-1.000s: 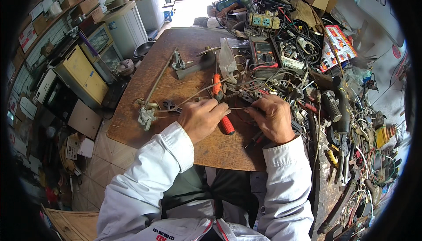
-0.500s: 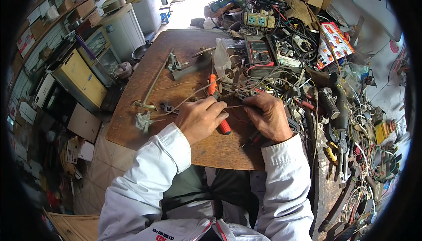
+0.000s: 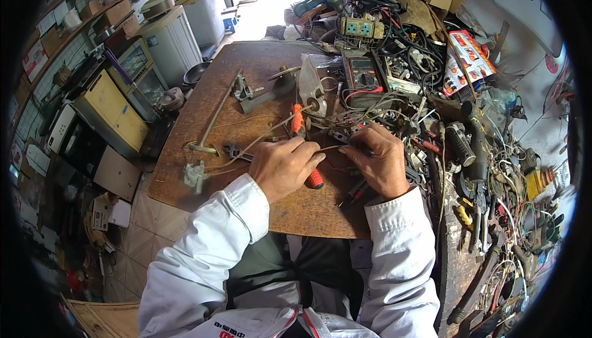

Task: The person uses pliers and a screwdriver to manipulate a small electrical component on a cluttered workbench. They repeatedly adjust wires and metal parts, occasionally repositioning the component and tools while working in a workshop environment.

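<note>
Both my hands are over the near part of a wooden table (image 3: pixel 308 218). A thin brown wire (image 3: pixel 331 149) runs between them. My left hand (image 3: pixel 283 166) is closed, pinching the wire between thumb and fingers. On the wire's other end, my right hand (image 3: pixel 379 160) is closed in a pinch too. Partly behind my left hand lies a tool with a red handle (image 3: pixel 315 179) and an orange handle (image 3: pixel 297 119). Left of that hand are an adjustable wrench (image 3: pixel 232 150) and a pale clear plastic connector (image 3: pixel 195 176) on a wire.
A multimeter (image 3: pixel 364 74) stands at the table's far right, by a tangle of cables and tools. A metal rod (image 3: pixel 221 108) and a grey bracket (image 3: pixel 265 98) lie at the left. Pliers (image 3: pixel 481 208) lie on the cluttered right bench. Cabinets (image 3: pixel 114 113) line the left.
My right hand has turned slightly, its fingers lifting a little. The wire between my hands shows more plainly. My left hand has barely moved.
</note>
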